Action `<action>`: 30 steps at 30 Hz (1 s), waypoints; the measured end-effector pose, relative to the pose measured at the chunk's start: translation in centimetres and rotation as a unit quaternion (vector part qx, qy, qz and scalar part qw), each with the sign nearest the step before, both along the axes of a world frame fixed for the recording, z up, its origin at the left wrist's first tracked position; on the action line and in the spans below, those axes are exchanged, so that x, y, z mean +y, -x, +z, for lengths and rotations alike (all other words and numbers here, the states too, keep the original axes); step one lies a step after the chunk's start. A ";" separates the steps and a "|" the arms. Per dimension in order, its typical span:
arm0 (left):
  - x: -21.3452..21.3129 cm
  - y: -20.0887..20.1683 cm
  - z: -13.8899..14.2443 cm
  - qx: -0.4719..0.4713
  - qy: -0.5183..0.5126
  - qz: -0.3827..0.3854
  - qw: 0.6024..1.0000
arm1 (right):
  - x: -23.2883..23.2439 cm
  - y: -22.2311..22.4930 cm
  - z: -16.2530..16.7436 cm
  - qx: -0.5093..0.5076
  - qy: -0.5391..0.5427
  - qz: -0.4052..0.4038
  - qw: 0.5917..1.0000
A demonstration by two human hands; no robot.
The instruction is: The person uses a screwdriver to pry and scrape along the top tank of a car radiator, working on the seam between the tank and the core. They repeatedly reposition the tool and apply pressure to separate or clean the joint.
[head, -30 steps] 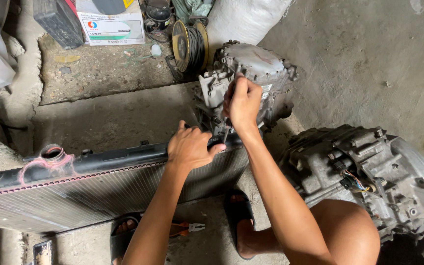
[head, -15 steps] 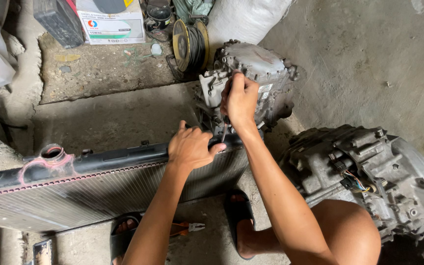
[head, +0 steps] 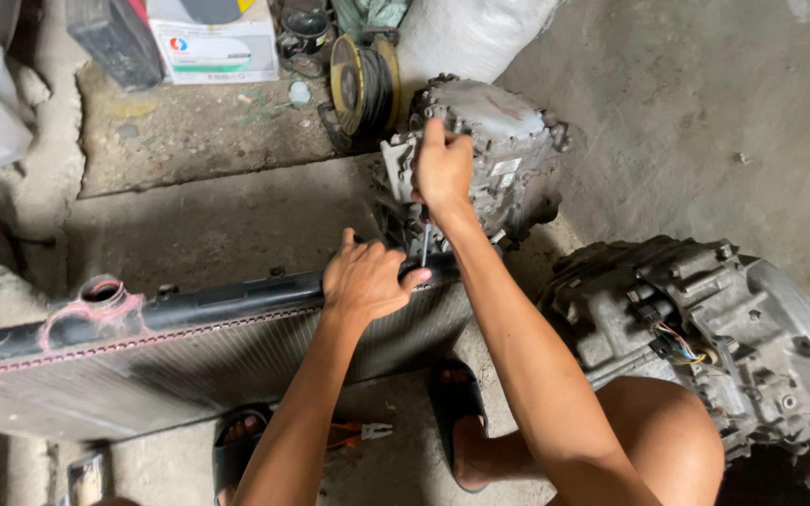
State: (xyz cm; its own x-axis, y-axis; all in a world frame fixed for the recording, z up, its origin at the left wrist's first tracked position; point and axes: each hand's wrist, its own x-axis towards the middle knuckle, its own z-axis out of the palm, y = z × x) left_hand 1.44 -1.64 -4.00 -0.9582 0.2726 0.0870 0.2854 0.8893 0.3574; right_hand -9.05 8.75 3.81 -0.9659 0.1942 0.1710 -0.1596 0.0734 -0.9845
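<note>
While the left hand point(head: 365, 279) presses flat on the finned radiator's point(head: 142, 361) black plastic tank, the right hand point(head: 442, 169) clenches a thin steel screwdriver point(head: 425, 245) against it, beside a ribbed aluminium casing point(head: 503, 145).

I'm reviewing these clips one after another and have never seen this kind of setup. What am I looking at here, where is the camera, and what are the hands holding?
There is no robot here: the camera sits on a person's head and looks down at their own two bare arms. The person squats on a concrete floor. The right hand grips a thin metal tool, probably a screwdriver, pointing down at the end of a long black radiator that lies across the floor. The left hand rests on the radiator's top edge beside the tool tip, steadying it. Behind the hands stands a grey metal engine part; a larger gearbox-like casting lies to the right. Further back are a cardboard box and a white sack.
</note>
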 end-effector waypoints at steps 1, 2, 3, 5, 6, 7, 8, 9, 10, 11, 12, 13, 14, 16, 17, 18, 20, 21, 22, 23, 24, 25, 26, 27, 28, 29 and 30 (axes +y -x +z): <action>0.0 0.1 0.0 0.032 -0.013 0.002 0.999 | 0.2 -0.3 0.1 -0.003 0.022 0.013 1.000; 0.0 0.1 0.0 0.032 -0.020 0.004 0.999 | 0.4 -0.7 0.2 -0.007 0.043 0.029 0.999; 0.0 0.1 -0.1 0.029 -0.025 0.005 0.999 | 0.8 -1.3 0.3 0.007 0.051 0.037 0.998; 0.0 0.0 -0.1 0.020 -0.017 0.007 1.000 | 1.8 -2.8 0.5 0.034 0.069 0.051 0.996; 0.0 0.0 -0.1 0.013 -0.008 0.010 1.000 | 2.4 -3.7 0.6 0.057 0.074 0.065 0.994; 0.0 -0.1 -0.2 0.004 0.000 0.013 1.000 | 2.9 -4.6 0.6 0.077 0.077 0.079 0.991; 0.0 -0.2 -0.2 0.009 -0.002 0.015 1.000 | 3.3 -5.5 0.6 0.097 0.080 0.092 0.988; 0.0 -0.2 -0.3 0.014 -0.003 0.014 1.000 | 3.5 -6.4 0.4 0.109 0.078 0.098 0.986; 0.1 -0.1 -0.3 0.024 -0.002 0.010 1.000 | 3.7 -7.2 0.2 0.126 0.076 0.101 0.984; 0.1 0.0 -0.2 0.038 -0.001 0.006 0.999 | 3.9 -7.7 0.2 0.148 0.075 0.105 0.981; 0.1 0.1 -0.2 0.050 0.000 0.005 0.999 | 3.9 -8.2 0.1 0.178 0.060 0.108 0.976; 0.2 0.1 -0.2 0.059 0.000 0.006 0.998 | 4.0 -8.7 -0.1 0.204 0.045 0.114 0.971; 0.2 0.2 -0.2 0.045 0.009 0.007 0.999 | 4.0 -9.2 -0.2 0.228 0.029 0.120 0.966; 0.2 0.3 -0.3 0.020 0.030 0.006 0.999 | 4.2 -10.0 -0.6 0.261 0.017 0.122 0.958; 0.1 0.3 -0.3 0.026 0.032 0.005 0.999 | 4.3 -10.2 -0.7 0.279 0.010 0.124 0.952; 0.1 0.3 -0.3 0.031 0.034 0.006 0.999 | 4.4 -10.4 -0.8 0.294 -0.004 0.123 0.948; 0.1 0.2 -0.3 0.039 0.037 0.005 0.999 | 4.6 -10.8 -1.0 0.321 -0.031 0.118 0.939; 0.1 0.2 -0.3 0.044 0.037 0.007 0.998 | 4.7 -10.8 -1.0 0.316 -0.020 0.114 0.942; 0.2 0.2 -0.3 0.048 0.036 0.010 0.998 | 4.7 -10.6 -1.1 0.311 -0.011 0.110 0.944; 0.2 0.2 -0.2 0.034 0.041 0.011 0.999 | 4.6 -10.3 -1.0 0.304 -0.001 0.106 0.947; 0.3 0.2 -0.2 0.019 0.047 0.012 0.999 | 4.5 -10.0 -1.0 0.263 0.014 0.097 0.960; 0.3 0.3 -0.2 0.005 0.056 0.012 0.998 | 4.3 -9.4 -0.9 0.224 0.031 0.087 0.970; 0.3 0.3 -0.1 0.014 0.042 0.011 0.999 | 4.1 -8.7 -0.9 0.188 0.050 0.078 0.978; 0.3 0.5 -0.1 0.024 0.028 0.012 0.999 | 3.8 -7.9 -0.8 0.195 0.030 0.072 0.978; 0.3 0.5 -0.1 0.032 0.013 0.014 0.999 | 3.6 -7.1 -0.7 0.201 0.009 0.066 0.977; 0.3 0.5 -0.1 0.017 0.025 0.015 0.999 | 3.4 -6.6 -0.8 0.202 -0.012 0.056 0.978; 0.3 0.6 -0.2 0.000 0.038 0.015 0.999 | 3.3 -6.1 -0.9 0.189 -0.019 0.046 0.981</action>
State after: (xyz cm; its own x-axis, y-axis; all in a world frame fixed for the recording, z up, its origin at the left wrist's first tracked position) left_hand 0.89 -1.29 -4.19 -0.9662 0.2486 0.0676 0.2575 0.9223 0.2881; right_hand -2.95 12.06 2.87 -0.8450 0.0958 0.5261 -0.5207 0.0767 -0.8503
